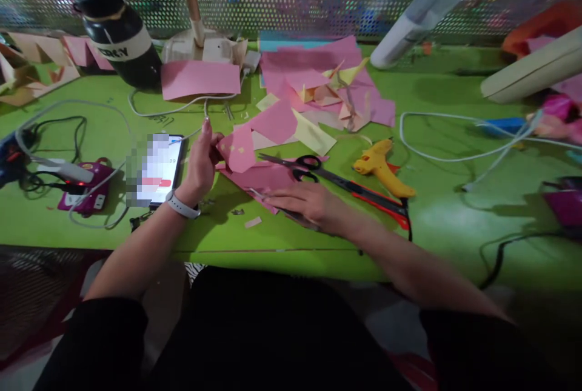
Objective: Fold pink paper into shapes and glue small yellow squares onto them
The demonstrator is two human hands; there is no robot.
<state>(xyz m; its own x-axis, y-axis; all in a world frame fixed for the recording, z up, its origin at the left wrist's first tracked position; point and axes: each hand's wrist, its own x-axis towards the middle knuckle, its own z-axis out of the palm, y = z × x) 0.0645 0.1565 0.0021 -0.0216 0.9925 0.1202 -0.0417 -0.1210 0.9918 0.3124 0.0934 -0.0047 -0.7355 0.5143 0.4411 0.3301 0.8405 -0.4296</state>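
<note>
My left hand is closed on the left edge of a pink piece of paper with small pale diamond-shaped marks or cutouts. My right hand lies low over more pink paper, fingers closed round a slim pointed tool. Its tip points left; most of its body is hidden, so its exact kind is unclear. Just beyond the right hand are black-handled scissors, blades toward the left. A red and black box cutter lies to their right, beside a yellow glue gun.
A lit phone lies beside my left wrist. Pink and yellow paper scraps pile up at the back. A dark bottle and a fan stand by the mesh panel. White cables loop across the green table.
</note>
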